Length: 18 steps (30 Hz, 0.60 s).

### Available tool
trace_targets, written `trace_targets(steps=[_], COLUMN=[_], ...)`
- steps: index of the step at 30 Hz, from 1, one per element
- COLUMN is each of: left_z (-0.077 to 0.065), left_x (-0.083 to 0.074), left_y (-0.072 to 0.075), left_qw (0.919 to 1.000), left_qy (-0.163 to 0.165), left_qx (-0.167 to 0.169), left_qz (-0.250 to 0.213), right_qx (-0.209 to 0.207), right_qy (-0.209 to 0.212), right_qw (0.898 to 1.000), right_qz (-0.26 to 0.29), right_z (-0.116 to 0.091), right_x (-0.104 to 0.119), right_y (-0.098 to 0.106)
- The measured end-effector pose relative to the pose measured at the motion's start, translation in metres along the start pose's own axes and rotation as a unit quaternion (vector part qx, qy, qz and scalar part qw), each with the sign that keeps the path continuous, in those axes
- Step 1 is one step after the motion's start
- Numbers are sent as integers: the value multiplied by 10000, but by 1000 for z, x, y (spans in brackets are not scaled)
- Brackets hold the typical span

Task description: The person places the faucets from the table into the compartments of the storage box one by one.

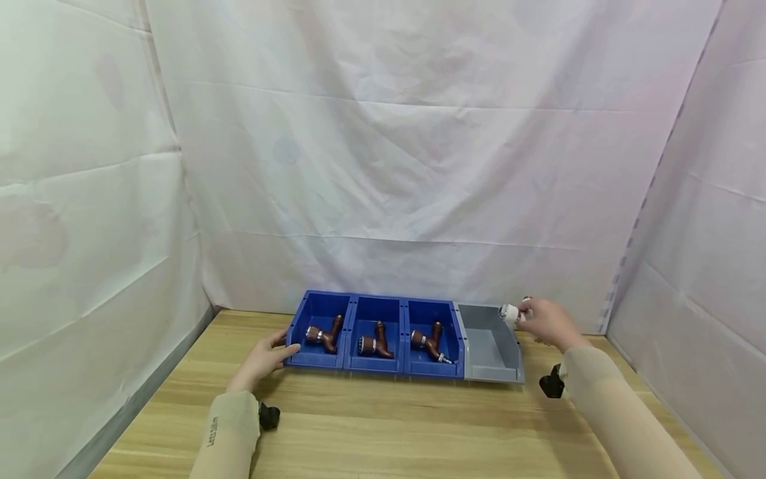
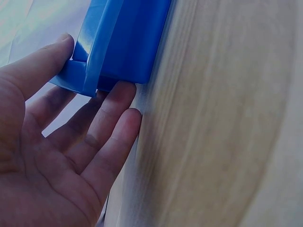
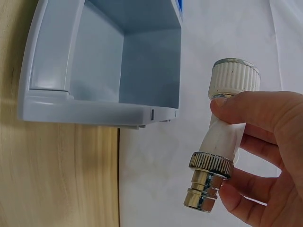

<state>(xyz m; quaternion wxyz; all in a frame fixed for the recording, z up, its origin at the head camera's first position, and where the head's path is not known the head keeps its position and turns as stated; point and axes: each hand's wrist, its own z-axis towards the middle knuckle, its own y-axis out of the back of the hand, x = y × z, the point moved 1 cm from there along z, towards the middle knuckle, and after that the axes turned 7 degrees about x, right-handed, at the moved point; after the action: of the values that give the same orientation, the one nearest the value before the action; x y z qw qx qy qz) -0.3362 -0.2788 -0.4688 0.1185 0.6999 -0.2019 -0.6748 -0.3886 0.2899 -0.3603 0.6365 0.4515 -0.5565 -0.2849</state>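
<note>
My right hand (image 1: pixel 550 322) holds a white tap (image 3: pixel 222 137) between thumb and fingers, above the grey bin's (image 1: pixel 491 374) right side. In the right wrist view the tap has a ribbed white knob and a metal hose fitting pointing down. Nothing lies in the grey bin. At the far left, my left hand (image 1: pixel 266 359) grips the left blue bin (image 2: pixel 128 42), thumb at its rim and fingers along its outer side. Inside the blue bins lie brown taps: left (image 1: pixel 328 338), middle (image 1: pixel 377 344) and right (image 1: pixel 432 342). The right one shows a metal tip.
The three blue bins and the grey one stand in a joined row on the wooden table (image 1: pixel 383 426). White cloth (image 1: pixel 383 166) hangs right behind the row and at both sides. A black wrist mount (image 1: pixel 552 382) sits below the right wrist.
</note>
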Motion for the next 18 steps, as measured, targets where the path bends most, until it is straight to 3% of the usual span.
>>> trace_targets(steps=[18], left_z=[1], left_x=[2], left_y=[0], left_qw=[9999], left_qy=[-73], left_qx=[-52], left_qz=[-141], right_qx=[-32], right_qy=[97], right_qw=[9999], right_qz=[133], right_z=[8], right_x=[4], right_y=[-11])
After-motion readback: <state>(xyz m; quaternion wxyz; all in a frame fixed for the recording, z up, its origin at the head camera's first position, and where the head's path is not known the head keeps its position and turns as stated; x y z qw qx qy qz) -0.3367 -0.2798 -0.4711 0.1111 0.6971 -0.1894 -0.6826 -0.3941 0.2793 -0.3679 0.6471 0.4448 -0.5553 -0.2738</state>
